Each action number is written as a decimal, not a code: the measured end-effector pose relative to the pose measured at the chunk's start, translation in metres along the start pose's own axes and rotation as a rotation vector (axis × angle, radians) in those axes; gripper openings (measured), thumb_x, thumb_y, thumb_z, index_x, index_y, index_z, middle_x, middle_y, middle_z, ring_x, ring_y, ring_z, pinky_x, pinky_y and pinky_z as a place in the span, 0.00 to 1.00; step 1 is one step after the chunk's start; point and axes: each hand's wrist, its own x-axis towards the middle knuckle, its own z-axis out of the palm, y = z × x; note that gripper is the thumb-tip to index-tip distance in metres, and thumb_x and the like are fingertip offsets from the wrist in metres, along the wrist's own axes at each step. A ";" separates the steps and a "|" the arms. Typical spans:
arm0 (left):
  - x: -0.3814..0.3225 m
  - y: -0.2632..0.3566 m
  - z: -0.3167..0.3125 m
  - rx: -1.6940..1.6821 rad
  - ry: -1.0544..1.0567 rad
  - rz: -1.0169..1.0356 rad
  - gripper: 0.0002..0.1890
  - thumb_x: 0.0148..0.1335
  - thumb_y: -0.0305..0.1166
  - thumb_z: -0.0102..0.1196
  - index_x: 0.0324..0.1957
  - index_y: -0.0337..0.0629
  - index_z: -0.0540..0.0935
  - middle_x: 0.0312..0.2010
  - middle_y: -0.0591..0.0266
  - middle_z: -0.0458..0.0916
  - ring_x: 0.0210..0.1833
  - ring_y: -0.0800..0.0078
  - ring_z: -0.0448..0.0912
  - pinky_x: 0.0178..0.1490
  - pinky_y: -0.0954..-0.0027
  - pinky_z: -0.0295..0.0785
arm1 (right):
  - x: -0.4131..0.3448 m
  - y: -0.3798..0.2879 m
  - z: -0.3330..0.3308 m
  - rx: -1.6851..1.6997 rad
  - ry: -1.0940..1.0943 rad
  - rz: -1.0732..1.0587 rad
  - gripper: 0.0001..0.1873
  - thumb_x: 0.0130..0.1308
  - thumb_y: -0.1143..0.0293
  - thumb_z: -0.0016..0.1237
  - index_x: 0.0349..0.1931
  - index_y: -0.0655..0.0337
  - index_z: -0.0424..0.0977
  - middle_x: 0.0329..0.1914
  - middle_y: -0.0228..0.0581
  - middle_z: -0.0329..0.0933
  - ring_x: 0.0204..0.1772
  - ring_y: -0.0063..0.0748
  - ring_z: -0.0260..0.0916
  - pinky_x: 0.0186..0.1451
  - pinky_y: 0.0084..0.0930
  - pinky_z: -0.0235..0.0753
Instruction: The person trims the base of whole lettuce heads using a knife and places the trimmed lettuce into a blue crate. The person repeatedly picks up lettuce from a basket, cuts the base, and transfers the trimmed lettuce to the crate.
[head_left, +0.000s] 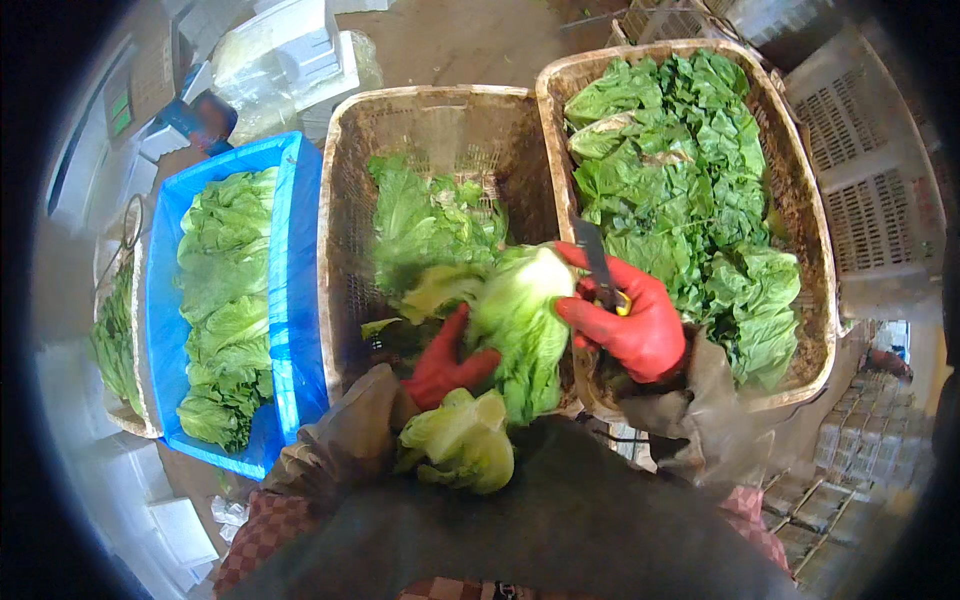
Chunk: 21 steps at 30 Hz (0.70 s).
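My right hand (637, 322), in a red rubber glove, grips a knife (595, 259) with a dark blade and a bit of yellow at its handle; its fingertips are at the pale base of a lettuce head (525, 322). To the left of that head is my left hand (450, 360), also red-gloved, its thumb and fingers spread beside the leaves; whether it bears the head from below is hidden. Loose pale-green leaves (461, 439) lie over my lap at the left wrist. Beneath the hands stands a dirty plastic crate (330, 225) with cut leaves (427, 217) inside.
At right, another soiled crate (825, 247) holds many lettuce heads (675, 165). A blue-lined crate (300, 300) with rows of lettuce (229, 300) stands left, with a further crate of greens (116, 345) beyond. White foam boxes (285, 45) stand at the upper left.
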 end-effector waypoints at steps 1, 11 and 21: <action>0.003 0.002 -0.003 0.074 0.068 0.068 0.44 0.66 0.39 0.64 0.77 0.41 0.55 0.70 0.54 0.67 0.72 0.63 0.65 0.74 0.59 0.60 | 0.003 -0.004 0.005 -0.018 -0.071 -0.004 0.21 0.66 0.73 0.58 0.61 0.60 0.78 0.35 0.27 0.82 0.29 0.15 0.71 0.33 0.17 0.72; 0.015 0.047 0.031 -0.445 -0.516 -0.212 0.27 0.73 0.45 0.55 0.66 0.37 0.72 0.59 0.58 0.78 0.60 0.71 0.75 0.65 0.64 0.70 | 0.012 0.015 -0.054 -0.691 -0.135 -0.094 0.16 0.66 0.77 0.57 0.55 0.62 0.81 0.46 0.33 0.85 0.43 0.28 0.78 0.45 0.27 0.77; -0.003 0.018 0.013 -0.012 0.130 0.037 0.21 0.77 0.41 0.49 0.63 0.36 0.76 0.56 0.58 0.81 0.60 0.73 0.76 0.65 0.69 0.69 | 0.009 0.050 -0.062 -0.382 -0.073 -0.227 0.34 0.61 0.72 0.60 0.69 0.60 0.68 0.60 0.38 0.78 0.45 0.29 0.79 0.43 0.25 0.80</action>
